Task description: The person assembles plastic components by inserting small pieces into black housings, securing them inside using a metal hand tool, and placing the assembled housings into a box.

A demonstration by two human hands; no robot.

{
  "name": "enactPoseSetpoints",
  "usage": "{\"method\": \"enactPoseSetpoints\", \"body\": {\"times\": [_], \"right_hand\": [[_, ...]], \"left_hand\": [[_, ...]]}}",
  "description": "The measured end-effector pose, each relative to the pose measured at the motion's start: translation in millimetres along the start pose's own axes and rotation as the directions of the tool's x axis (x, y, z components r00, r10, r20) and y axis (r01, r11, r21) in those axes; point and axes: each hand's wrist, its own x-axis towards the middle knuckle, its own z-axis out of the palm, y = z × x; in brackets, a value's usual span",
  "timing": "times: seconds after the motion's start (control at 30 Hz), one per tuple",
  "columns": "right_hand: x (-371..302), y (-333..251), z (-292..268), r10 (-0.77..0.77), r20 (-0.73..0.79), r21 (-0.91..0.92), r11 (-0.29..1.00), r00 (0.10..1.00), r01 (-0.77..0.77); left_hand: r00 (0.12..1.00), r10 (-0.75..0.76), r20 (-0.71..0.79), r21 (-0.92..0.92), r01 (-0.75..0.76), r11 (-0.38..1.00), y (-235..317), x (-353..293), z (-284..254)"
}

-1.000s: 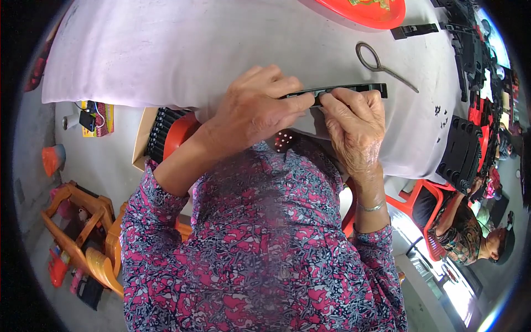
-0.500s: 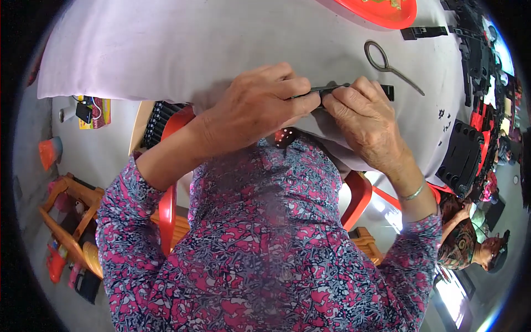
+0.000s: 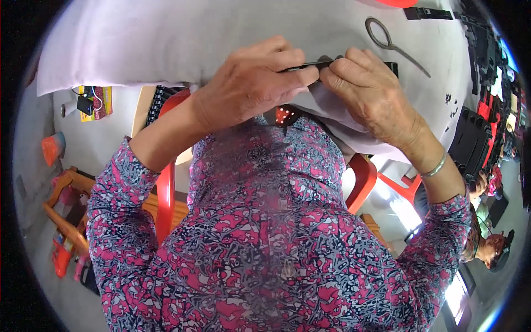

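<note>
Left grip [image 3: 255, 78] and right grip [image 3: 369, 91] are closed on a black strip [image 3: 393, 68]. A looped rod [image 3: 391, 46] is laid nearby.

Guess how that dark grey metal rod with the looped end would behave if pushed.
The dark grey metal rod with the looped end would probably stay stiff, judging by its metallic look. It seems unlikely to roll, because its wide loop lies flat. It might drag slightly on the pale fabric tablecloth.
</note>
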Motion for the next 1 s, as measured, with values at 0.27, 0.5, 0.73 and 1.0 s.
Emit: {"method": "enactPoseSetpoints", "body": {"times": [0.27, 0.5, 0.73, 1.0], "right_hand": [[-23.9, -26.0, 12.1, 0.405, -0.384, 0.014, 0.901, 0.83, -0.434], [-46.5, -28.6, 10.8, 0.584, -0.529, 0.134, 0.774, 0.616, -0.619], [-52.5, 25.4, -4.9, 0.707, -0.451, 0.16, 0.665, 0.545, -0.73], [-48.9, 71.0, -8.0, 0.843, -0.117, 0.274, 0.535, 0.525, -0.799]], "left_hand": [[0.998, -0.058, -0.031, 0.076, 0.061, 0.995, 8.3, 2.5, 2.4], [0.994, -0.103, -0.021, 0.015, 0.103, 0.995, 16.3, 13.8, -7.5], [0.974, -0.215, 0.077, 0.092, 0.208, 0.974, 36.5, 35.5, -1.8], [0.952, -0.281, 0.119, 0.132, 0.266, 0.955, 37.8, 39.9, 6.8]]}}
